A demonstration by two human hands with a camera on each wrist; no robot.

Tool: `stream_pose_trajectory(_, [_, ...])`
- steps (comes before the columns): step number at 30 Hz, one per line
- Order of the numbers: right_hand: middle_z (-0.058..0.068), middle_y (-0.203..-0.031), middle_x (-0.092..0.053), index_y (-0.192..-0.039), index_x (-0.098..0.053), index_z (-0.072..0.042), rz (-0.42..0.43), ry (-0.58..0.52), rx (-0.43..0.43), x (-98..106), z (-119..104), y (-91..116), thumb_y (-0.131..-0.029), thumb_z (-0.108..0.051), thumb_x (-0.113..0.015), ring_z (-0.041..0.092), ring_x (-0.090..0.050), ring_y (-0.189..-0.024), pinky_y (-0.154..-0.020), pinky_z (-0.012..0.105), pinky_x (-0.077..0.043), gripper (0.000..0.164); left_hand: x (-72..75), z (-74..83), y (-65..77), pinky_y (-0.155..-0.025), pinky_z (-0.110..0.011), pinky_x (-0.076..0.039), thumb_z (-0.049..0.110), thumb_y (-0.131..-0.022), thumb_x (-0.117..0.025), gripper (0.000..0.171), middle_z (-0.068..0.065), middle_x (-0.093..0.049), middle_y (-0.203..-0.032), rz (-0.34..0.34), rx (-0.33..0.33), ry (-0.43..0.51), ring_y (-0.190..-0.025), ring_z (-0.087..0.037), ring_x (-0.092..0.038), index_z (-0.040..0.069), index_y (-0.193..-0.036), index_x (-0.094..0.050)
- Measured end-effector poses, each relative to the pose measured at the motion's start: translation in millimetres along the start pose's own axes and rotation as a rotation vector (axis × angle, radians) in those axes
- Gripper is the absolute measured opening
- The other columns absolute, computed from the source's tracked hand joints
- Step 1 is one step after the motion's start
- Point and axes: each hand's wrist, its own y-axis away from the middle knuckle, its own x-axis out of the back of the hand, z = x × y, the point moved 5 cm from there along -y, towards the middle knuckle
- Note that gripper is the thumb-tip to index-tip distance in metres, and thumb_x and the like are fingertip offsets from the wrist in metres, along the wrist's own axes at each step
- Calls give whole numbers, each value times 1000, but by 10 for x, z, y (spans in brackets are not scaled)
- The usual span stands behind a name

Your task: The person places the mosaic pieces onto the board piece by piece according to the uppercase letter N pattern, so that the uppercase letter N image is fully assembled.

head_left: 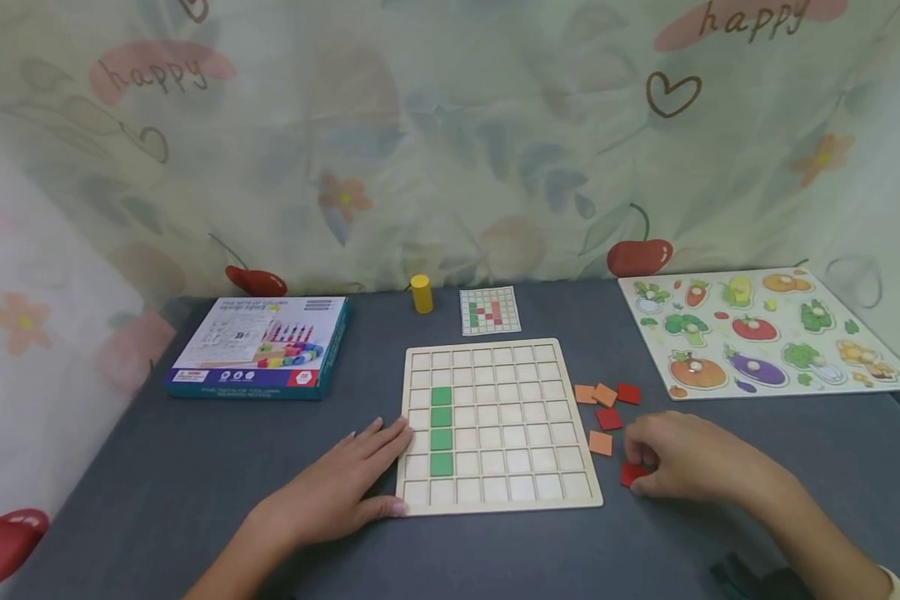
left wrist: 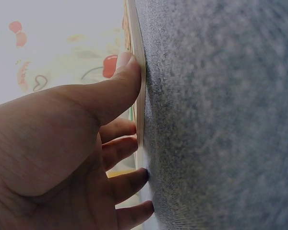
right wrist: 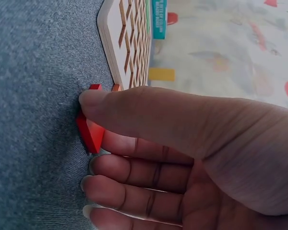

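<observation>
Head view: lower left, the left hand (head_left: 337,483) rests outstretched against the grid board (head_left: 513,437) at lower centre, four green tiles (head_left: 441,438) in one column; lower right, well apart, the right hand (head_left: 690,454) pinches a red tile (head_left: 631,474)!

The right hand (head_left: 682,454) partly covers a red square tile (head_left: 631,474). Fine print (head_left: 225,337) on the toy box (head_left: 258,348) is illegible. The head view crops the left forearm (head_left: 243,550).

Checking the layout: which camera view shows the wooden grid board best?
The head view: every square of the wooden grid board shows from above, four holding green tiles. The left wrist view shows mainly its edge, the right wrist view part of it, slanted.
</observation>
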Motion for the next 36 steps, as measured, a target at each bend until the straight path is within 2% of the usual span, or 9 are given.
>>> stream_pose_trajectory(9, [-10,-68,-48,-77,-61,-23,11,23,-3,10,-31,-18,-76,-19,-86,6,-44,-62,-55,29,-38,26,1,5,3,-116,-61,-20,59,-90,-64,90,1,-23,-165,1,1,1,-151,-33,-16,20,-161,-26])
stream_pose_trajectory(19, [-13,-66,-47,-77,-62,-25,43,-3,82,61,-164,-67,-78,-19,-85,3,-43,-59,-54,25,-39,24,3,4,2,-116,-60,-19,58,-91,-63,88,1,-23,-165,8,-11,-12,-151,-32,-16,19,-161,-26])
stream_pose_trajectory(26, [-13,-68,-49,-79,-64,-25,85,-16,129,92,-297,-223,-79,-17,-85,3,-46,-62,-56,24,-41,22,2,4,3,-116,-60,-19,60,-90,-63,89,2,-23,-165,0,-5,2,-151,-32,-16,20,-161,-26])
stream_pose_trajectory(32, [-14,-66,-48,-77,-63,-26,141,-3,210,125,-423,-356,-80,-14,-81,1,-44,-61,-56,23,-40,22,1,6,3,-116,-61,-19,61,-89,-63,90,2,-23,-165,-3,2,2,-151,-32,-16,21,-161,-26])
stream_pose_trajectory(36, [-12,-66,-49,-78,-64,-22,151,-24,213,131,-528,-471,-79,-11,-79,3,-45,-60,-56,24,-41,19,4,8,3,-116,-60,-19,60,-90,-63,89,2,-23,-165,-2,1,2,-151,-32,-16,20,-161,-26])
